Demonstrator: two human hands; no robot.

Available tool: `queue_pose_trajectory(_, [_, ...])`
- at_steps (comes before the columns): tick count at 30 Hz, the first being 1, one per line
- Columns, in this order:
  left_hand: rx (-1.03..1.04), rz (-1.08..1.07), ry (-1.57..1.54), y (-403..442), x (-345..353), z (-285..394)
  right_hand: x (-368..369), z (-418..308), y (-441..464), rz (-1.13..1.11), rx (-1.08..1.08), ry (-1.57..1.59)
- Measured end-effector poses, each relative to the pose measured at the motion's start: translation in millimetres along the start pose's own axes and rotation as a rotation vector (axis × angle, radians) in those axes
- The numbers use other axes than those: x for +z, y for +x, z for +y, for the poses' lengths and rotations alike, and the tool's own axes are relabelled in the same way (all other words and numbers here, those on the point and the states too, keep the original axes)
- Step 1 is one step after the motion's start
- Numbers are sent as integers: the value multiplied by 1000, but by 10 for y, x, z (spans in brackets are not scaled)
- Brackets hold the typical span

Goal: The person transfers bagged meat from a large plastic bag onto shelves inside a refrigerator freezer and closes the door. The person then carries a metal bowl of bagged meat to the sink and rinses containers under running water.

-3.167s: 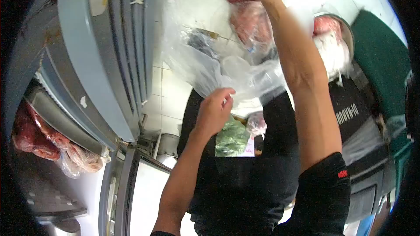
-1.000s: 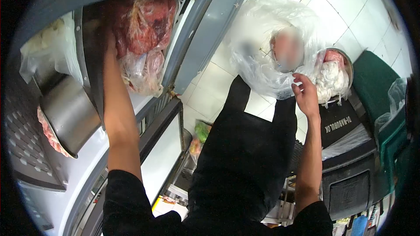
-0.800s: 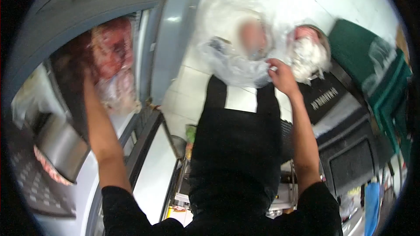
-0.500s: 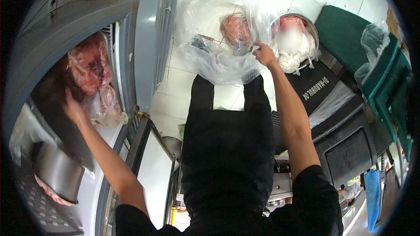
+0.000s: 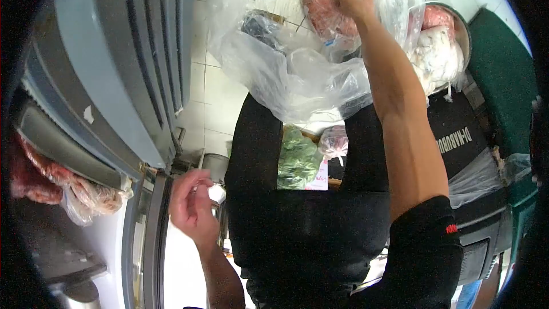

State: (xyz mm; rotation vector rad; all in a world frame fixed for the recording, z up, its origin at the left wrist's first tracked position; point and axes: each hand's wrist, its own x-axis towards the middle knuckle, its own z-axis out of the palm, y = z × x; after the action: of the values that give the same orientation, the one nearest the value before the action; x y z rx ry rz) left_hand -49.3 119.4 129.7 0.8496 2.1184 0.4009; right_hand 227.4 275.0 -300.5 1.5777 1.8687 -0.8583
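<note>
Meat [image 5: 325, 14] is already sitting inside the plastic bag [image 5: 311, 77], mouth hanging open, untied; your right hand [image 5: 355, 3] is touching the meat, can't tell if grip's clenched, your left hand [image 5: 196, 209] hovering empty, fingers loose.

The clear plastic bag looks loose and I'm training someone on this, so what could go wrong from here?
The clear plastic bag could crumple or drag along, as the left hand is away from it. The wrapped meat may slip, since only the right hand is at it. A sideways pull might also nudge the metal pot close beside, whose white contents partly overhang its rim.
</note>
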Motion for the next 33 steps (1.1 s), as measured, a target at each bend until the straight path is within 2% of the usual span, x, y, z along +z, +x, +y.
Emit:
queue_pose_trajectory(2, [-37,-86,-24,-34,51,105,-23,4,-378,-17,-57,-140])
queue_pose_trajectory(3, [-19,-132,-37,-57,70,149,-9,-13,-605,-42,-11,-97])
queue_pose_trajectory(4, [3,-172,-47,-84,94,205,233,62,-781,13,-81,-124])
queue_pose_trajectory(5, [14,-207,-74,-122,115,267,153,-4,-1048,-41,-61,78])
queue_pose_trajectory(6, [23,-244,-100,-155,137,350,107,-90,-1218,-180,7,137])
queue_pose_trajectory(8, [-5,-328,-126,-221,136,567,-6,-270,-1639,-156,79,326])
queue_pose_trajectory(10, [29,-374,-143,-327,177,536,-236,-385,-1977,42,32,549])
queue_pose_trajectory(12, [43,-398,-186,-422,220,445,-353,-385,-2221,133,29,783])
queue_pose_trajectory(13, [27,-405,-202,-464,247,356,-654,-429,-2444,107,22,810])
queue_pose_trajectory(14, [14,-408,-223,-484,281,272,-922,-504,-2694,91,27,1047])
queue_pose_trajectory(15, [-33,-377,-284,-510,313,232,-1035,-490,-2918,10,26,1122])
queue_pose_trajectory(16, [-73,-356,-355,-515,361,195,-1301,-586,-3204,-24,19,1324])
queue_pose_trajectory(19, [-57,-271,-458,-391,564,103,-2053,-690,-4078,-123,48,1592])
queue_pose_trajectory(21, [-559,-328,-985,-293,653,262,-2569,-738,-4642,-137,81,1818])
queue_pose_trajectory(22, [-622,-548,-1287,-240,712,360,-2754,-654,-4899,-127,82,1938])
queue_pose_trajectory(24, [-549,-952,-1689,-243,915,564,-3007,-180,-5213,-139,-34,1572])
queue_pose_trajectory(25, [-539,-969,-1697,-247,1027,607,-3104,-50,-5264,-56,37,1544])
queue_pose_trajectory(26, [-169,-869,-1379,-248,1159,536,-3008,81,-5213,107,8,1704])
queue_pose_trajectory(27, [163,-740,-1045,-289,1274,457,-2697,302,-5222,54,147,1979])
queue_pose_trajectory(28, [161,-740,-1053,-346,1367,385,-2285,513,-5202,-7,295,2249])
queue_pose_trajectory(30, [-492,-1117,-1417,-315,1405,329,-1580,584,-4795,15,139,1991])
queue_pose_trajectory(31, [-491,-1261,-1573,-300,1337,451,-1646,451,-4668,10,132,1994])
queue_pose_trajectory(32, [-558,-1196,-1507,-275,1326,437,-1825,247,-4601,6,127,1947])
queue_pose_trajectory(33, [-515,-1104,-1425,-276,1126,556,-2052,24,-4539,11,130,1899])
